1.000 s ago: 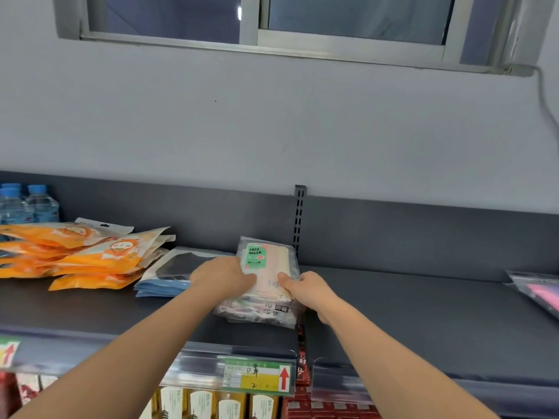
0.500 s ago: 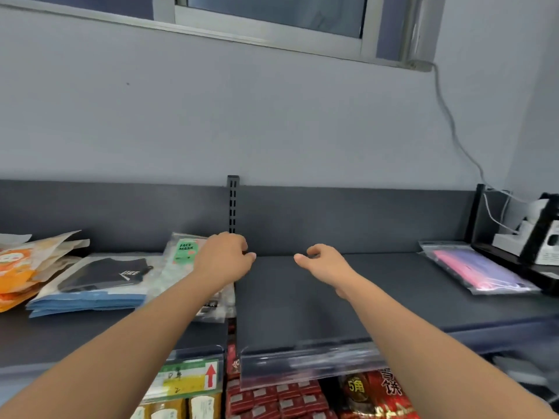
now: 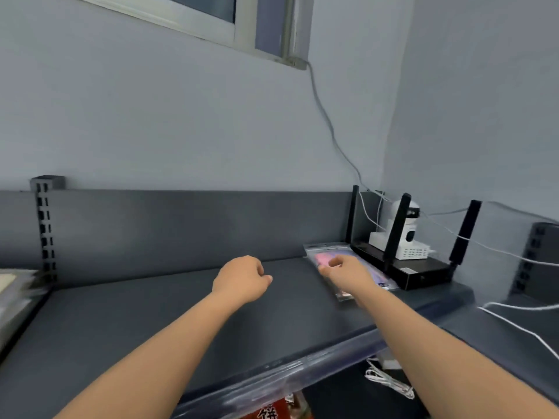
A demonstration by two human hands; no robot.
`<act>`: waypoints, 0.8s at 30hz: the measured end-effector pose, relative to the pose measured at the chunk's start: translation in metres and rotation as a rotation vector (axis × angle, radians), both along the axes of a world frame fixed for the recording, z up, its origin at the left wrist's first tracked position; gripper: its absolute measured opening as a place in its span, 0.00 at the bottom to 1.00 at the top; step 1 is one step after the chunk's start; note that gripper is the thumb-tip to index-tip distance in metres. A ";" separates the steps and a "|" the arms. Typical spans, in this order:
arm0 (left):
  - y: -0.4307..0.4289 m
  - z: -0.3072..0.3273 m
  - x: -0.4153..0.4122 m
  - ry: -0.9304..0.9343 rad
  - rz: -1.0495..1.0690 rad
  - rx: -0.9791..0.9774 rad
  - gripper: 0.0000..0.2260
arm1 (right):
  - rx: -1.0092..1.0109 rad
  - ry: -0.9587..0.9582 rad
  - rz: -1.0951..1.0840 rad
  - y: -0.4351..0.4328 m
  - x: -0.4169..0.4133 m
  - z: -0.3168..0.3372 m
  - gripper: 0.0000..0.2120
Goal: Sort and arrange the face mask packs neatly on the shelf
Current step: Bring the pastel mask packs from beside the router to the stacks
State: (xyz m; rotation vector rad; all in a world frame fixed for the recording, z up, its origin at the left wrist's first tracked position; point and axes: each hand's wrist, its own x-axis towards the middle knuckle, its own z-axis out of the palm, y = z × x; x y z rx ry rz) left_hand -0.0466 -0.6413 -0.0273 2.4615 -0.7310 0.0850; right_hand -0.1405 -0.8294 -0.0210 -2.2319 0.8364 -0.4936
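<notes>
A clear pack of pink face masks (image 3: 323, 259) lies flat at the right end of the dark grey shelf (image 3: 151, 316), right beside a black router. My right hand (image 3: 348, 275) hovers over the middle of this pack with its fingers apart; whether it touches the pack is unclear. My left hand (image 3: 242, 279) hangs above the bare shelf, left of the pack, loosely curled and holding nothing. A blurred stack of other mask packs (image 3: 15, 288) shows at the far left edge.
The black router (image 3: 419, 272) with upright antennas stands in the shelf's right corner, and a white camera (image 3: 405, 229) sits on it. White cables (image 3: 514, 325) run along the wall and across the right shelf. A slotted upright (image 3: 45, 231) divides the back panel. Red packages (image 3: 272, 412) sit below.
My view has swung right. Both hands left the green-labelled mask stack and moved right along the shelf; my right hand is now over the pink pack.
</notes>
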 end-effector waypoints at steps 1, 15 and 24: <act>-0.018 -0.001 -0.002 0.021 -0.014 0.001 0.12 | -0.016 0.018 -0.040 -0.016 -0.002 0.000 0.21; -0.162 -0.020 0.000 0.457 -0.210 -0.072 0.24 | 0.105 0.222 -0.288 -0.127 0.017 -0.026 0.29; -0.176 -0.016 0.029 0.882 -0.076 -0.633 0.13 | 0.323 0.054 -0.184 -0.123 0.043 -0.027 0.35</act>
